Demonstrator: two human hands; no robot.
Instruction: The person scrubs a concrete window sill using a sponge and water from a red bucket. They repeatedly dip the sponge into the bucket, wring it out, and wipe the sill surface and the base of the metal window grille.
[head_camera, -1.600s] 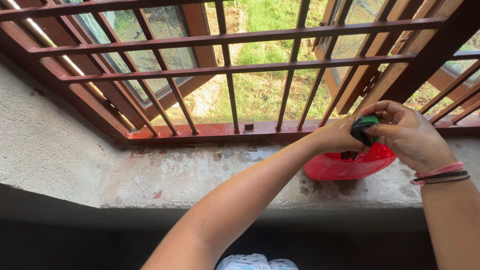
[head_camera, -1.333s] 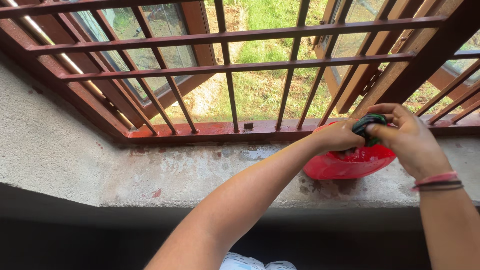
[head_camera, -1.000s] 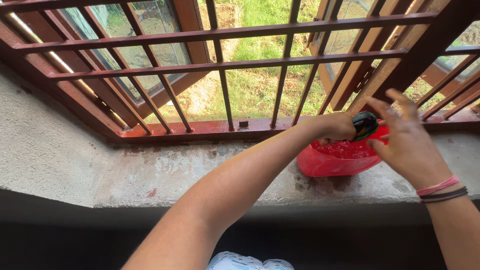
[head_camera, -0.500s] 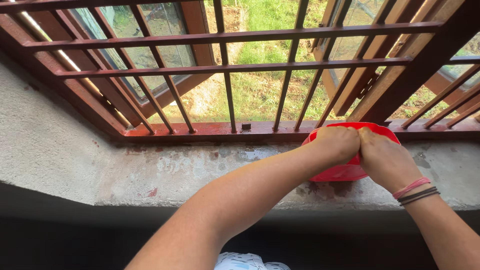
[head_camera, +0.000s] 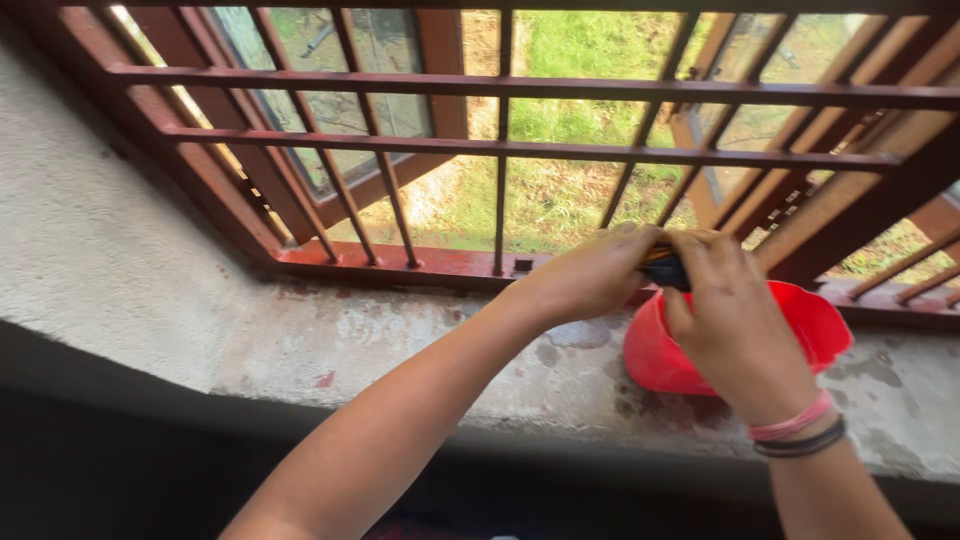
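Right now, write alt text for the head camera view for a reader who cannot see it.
Two bare hands, left hand and right hand, grip a small dark wad together above a red bowl on a concrete windowsill. Behind it, a red-brown window grille fronts grass.

Red bowl (head_camera: 800, 330), reddish-brown window bars (head_camera: 520, 150)

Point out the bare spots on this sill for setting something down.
Free: the concrete sill left of the red bowl, up to the grille's red base rail. Crowded: at the bowl, where left hand and right hand grip a dark cloth.
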